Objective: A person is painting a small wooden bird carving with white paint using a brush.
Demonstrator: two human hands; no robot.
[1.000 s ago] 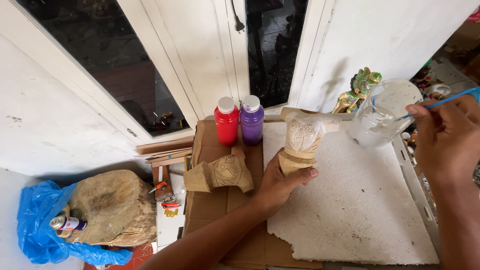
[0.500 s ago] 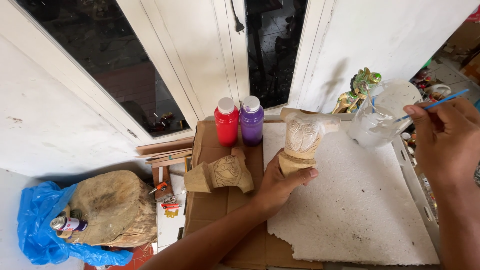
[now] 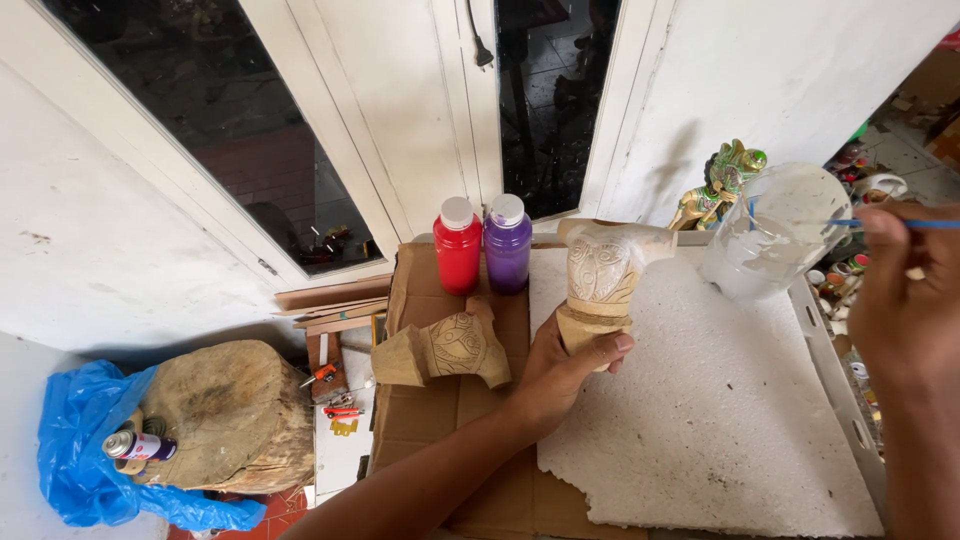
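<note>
The left hand (image 3: 560, 370) is gripping the base of a carved wooden figure (image 3: 603, 275), holding it upright over the white foam slab (image 3: 700, 420). The right hand (image 3: 905, 300) is pinching a thin blue brush (image 3: 905, 224), its tip dipping into a clear plastic cup (image 3: 775, 230). Just left of the figure, 2 paint bottles, red (image 3: 458, 245) and purple (image 3: 507, 243), are standing together.

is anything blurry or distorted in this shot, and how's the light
Head view: soft even daylight, no harsh glare; wide-angle lens bends the door frame. The carved wooden piece in the left hand is sharp; the right hand is close, cropped and slightly soft.
</note>
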